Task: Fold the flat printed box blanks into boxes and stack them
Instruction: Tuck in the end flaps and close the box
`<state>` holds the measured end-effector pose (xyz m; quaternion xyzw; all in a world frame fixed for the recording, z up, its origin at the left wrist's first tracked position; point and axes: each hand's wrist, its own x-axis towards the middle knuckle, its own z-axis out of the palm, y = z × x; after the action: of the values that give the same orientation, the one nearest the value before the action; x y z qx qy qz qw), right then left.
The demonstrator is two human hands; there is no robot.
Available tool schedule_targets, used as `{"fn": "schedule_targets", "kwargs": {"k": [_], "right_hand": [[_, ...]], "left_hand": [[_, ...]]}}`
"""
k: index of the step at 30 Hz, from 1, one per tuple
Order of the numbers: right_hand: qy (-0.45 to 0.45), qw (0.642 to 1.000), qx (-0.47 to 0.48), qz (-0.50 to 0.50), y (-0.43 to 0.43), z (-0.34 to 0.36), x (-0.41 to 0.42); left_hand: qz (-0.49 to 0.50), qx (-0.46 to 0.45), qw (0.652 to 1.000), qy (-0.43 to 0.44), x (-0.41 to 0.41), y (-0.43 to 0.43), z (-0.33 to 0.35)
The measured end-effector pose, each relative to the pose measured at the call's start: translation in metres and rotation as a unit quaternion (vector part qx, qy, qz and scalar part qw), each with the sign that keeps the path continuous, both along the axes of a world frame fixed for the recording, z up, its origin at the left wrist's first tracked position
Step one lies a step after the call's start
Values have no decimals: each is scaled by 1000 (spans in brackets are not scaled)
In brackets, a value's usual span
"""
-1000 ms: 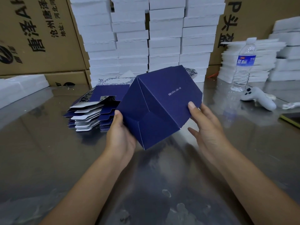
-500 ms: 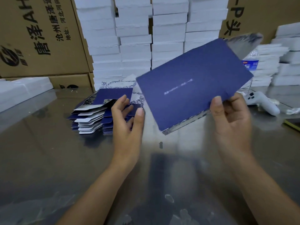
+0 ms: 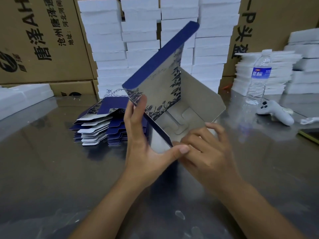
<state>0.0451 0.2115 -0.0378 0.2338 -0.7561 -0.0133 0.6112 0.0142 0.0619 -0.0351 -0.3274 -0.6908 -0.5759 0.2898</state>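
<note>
Blue box (image 3: pixel 195 100), mid-frame, is braced by the flat left hand (image 3: pixel 143 144) and gripped by the right hand (image 3: pixel 205 149). Its lid (image 3: pixel 165 80) is not yet closed. The blanks (image 3: pixel 96 125) at centre left are still unfolded.

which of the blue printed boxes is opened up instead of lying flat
The box held between the left hand and right hand: it stands open, grey inside showing. The others lie flat in the pile behind it.

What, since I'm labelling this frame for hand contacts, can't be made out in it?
Head view: whether the right hand grips the blue printed box or only rests on its rim; motion blur.
Head view: right part of the stack of flat box blanks, behind the left hand.
Head view: water bottle label print, too small.
Head view: dark flat thing, cut off by the right edge.
</note>
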Motion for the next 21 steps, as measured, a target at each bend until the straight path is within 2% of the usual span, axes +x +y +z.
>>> {"fn": "schedule_targets", "kwargs": {"k": [3, 7, 9, 11, 14, 16, 19, 21], "right_hand": [[-45, 998, -23, 27, 1, 3, 7], [-81, 986, -119, 90, 4, 15, 14], [-100, 988, -107, 56, 4, 27, 17], [-193, 980, -52, -13, -1, 45, 20], [-407, 906, -8, -119, -11, 69, 13], [-463, 871, 1, -163, -17, 75, -3], [-501, 834, 40, -227, -22, 71, -27], [-551, 793, 59, -252, -19, 64, -40]], "left_hand": [[16, 0, 999, 28, -2, -1, -2], [21, 2, 997, 68, -6, -2, -2], [17, -11, 994, 107, -6, -1, -2], [15, -24, 991, 132, -4, 1, -1], [15, -41, 989, 142, -3, 3, 1], [15, -45, 988, 148, -1, 4, 2], [25, -38, 987, 154, 0, 3, -1], [27, -23, 988, 151, 0, 1, -1]]}}
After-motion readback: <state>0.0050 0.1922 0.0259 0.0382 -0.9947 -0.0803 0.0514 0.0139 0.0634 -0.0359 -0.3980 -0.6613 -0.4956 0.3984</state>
